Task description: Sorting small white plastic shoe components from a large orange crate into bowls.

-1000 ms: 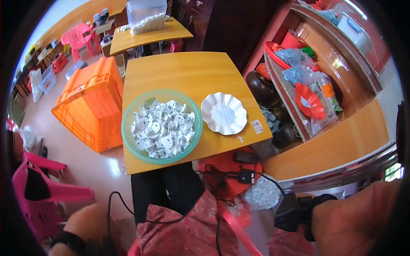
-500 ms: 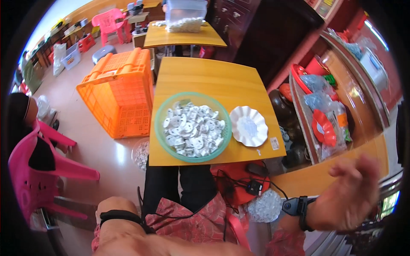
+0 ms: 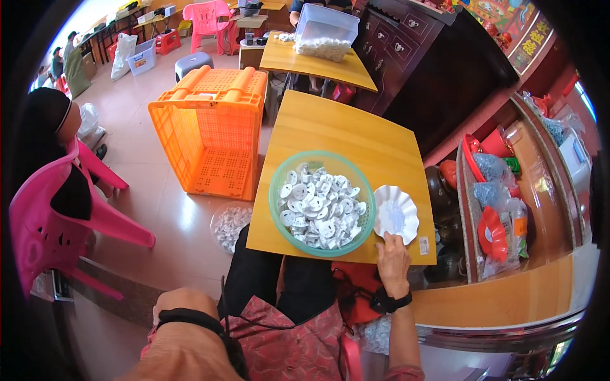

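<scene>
On the yellow table (image 3: 343, 120) stands a round green mesh basket (image 3: 277, 219), heaped with small white plastic parts (image 3: 323, 206) that have round faces with slots. To its right lies a white dish with a scalloped rim (image 3: 406, 198), holding a patch of tiny pale pieces (image 3: 395, 217). My right hand (image 3: 395, 259) reaches up from the near edge of the table, its bent fingers closed at the dish's near rim. Low on the left, my left hand (image 3: 181, 301) is by my lap, wearing a black wrist strap; its fingers are hidden from view.
Left of the table, an orange crate (image 3: 206, 136) lies on its side, with a bowl of small white parts (image 3: 232, 227) on the floor. A person sits in a pink chair (image 3: 70, 216). Behind stands another table with a clear bin (image 3: 327, 28). Shelving (image 3: 534, 184) runs along the right.
My right hand has swung left from beside the shelving to the dish's rim. The view has shifted, so the table now appears further right and more tilted.
</scene>
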`<action>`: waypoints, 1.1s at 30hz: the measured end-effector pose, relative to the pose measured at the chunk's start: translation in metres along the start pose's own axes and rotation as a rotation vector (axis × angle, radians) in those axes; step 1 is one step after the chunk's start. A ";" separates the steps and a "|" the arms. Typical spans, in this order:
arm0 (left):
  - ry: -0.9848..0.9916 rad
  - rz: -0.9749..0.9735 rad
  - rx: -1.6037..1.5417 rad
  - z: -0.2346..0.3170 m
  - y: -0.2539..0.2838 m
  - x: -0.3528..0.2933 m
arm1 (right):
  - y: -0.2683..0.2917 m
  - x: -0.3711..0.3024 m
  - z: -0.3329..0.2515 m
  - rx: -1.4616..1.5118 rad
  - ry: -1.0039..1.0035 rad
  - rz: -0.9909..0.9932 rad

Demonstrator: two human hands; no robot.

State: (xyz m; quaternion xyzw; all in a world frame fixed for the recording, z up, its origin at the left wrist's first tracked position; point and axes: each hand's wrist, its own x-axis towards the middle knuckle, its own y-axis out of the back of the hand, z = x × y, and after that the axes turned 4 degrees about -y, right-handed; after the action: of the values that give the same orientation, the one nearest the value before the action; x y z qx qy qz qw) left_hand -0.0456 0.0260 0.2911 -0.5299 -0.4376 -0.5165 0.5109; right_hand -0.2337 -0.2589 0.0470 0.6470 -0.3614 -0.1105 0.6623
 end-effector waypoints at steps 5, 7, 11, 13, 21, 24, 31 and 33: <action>-0.209 -0.045 -0.117 0.022 0.003 -0.017 | -0.024 0.004 0.017 -0.207 0.027 0.026; -0.287 -0.066 -0.159 0.016 0.007 -0.018 | -0.025 0.005 0.017 -0.201 0.043 0.054; 0.281 0.127 -0.004 0.052 0.028 -0.060 | -0.028 0.013 0.012 -0.239 0.076 0.062; 0.228 0.375 0.340 0.018 0.034 -0.110 | -0.028 0.008 0.032 -0.261 0.023 0.067; 0.893 0.630 0.790 0.004 0.047 -0.197 | -0.039 0.018 0.061 -0.277 0.009 0.148; 1.013 0.786 0.784 -0.002 0.047 -0.215 | -0.035 0.018 0.066 -0.294 -0.032 0.136; 1.169 0.874 0.895 -0.016 0.051 -0.258 | -0.036 0.013 0.080 -0.319 -0.079 0.134; 1.198 0.901 0.851 -0.022 0.049 -0.265 | -0.030 0.015 0.083 -0.270 -0.057 0.146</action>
State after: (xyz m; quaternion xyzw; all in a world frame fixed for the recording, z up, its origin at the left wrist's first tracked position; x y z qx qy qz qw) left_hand -0.0213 0.0167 0.0222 -0.0549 0.0012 -0.2490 0.9670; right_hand -0.2655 -0.3370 0.0161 0.5204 -0.4080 -0.1279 0.7391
